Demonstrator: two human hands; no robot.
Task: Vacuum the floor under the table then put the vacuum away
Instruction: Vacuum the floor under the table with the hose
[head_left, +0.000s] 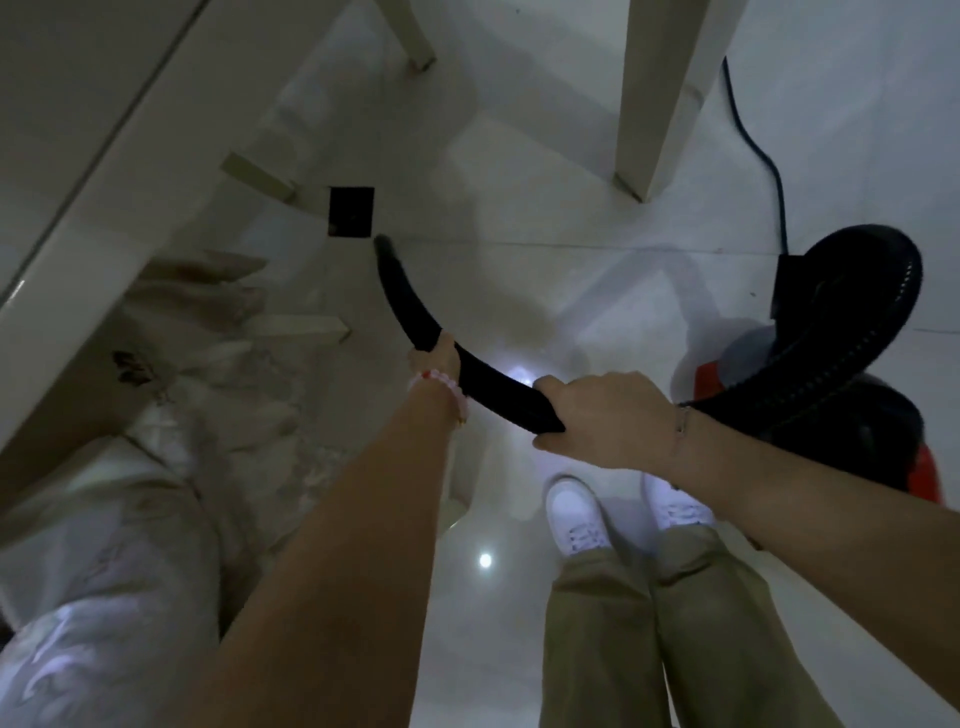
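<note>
I hold a black vacuum wand (405, 296) with both hands. My left hand (436, 358) grips it further forward, my right hand (597, 415) grips its rear end where the ribbed black hose (852, 332) joins. The wand's tip points at the white tiled floor (519, 208) beside a black square inset tile (351, 212), near the table's edge (104, 171). The hose loops right to the red and black vacuum body (872, 431) standing on the floor beside my right arm.
White table and chair legs (654, 93) stand ahead. A chair with a pale patterned cover (171, 415) sits at the left under the table. A dark power cord (763, 150) runs across the floor at the right. My white shoes (576, 514) are below.
</note>
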